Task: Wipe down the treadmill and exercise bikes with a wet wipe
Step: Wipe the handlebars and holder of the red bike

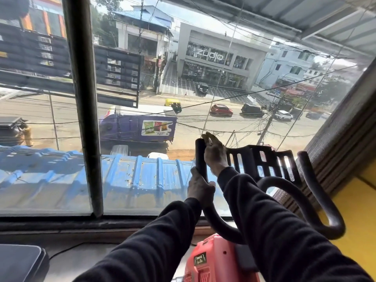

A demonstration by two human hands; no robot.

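1. Bike (215,261), red, stands by the big window (162,98).
2. Handlebar (201,157) is black; its left post points up.
3. Left hand (200,190) grips that post low down. Keep it tight so the bar stays steady.
4. Right hand (213,153) curls around the top. I cannot see a wipe. Rub downward, all around.

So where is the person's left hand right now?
In the head view the left hand grips the bike's left handlebar low down, just below the right hand, in front of the window.
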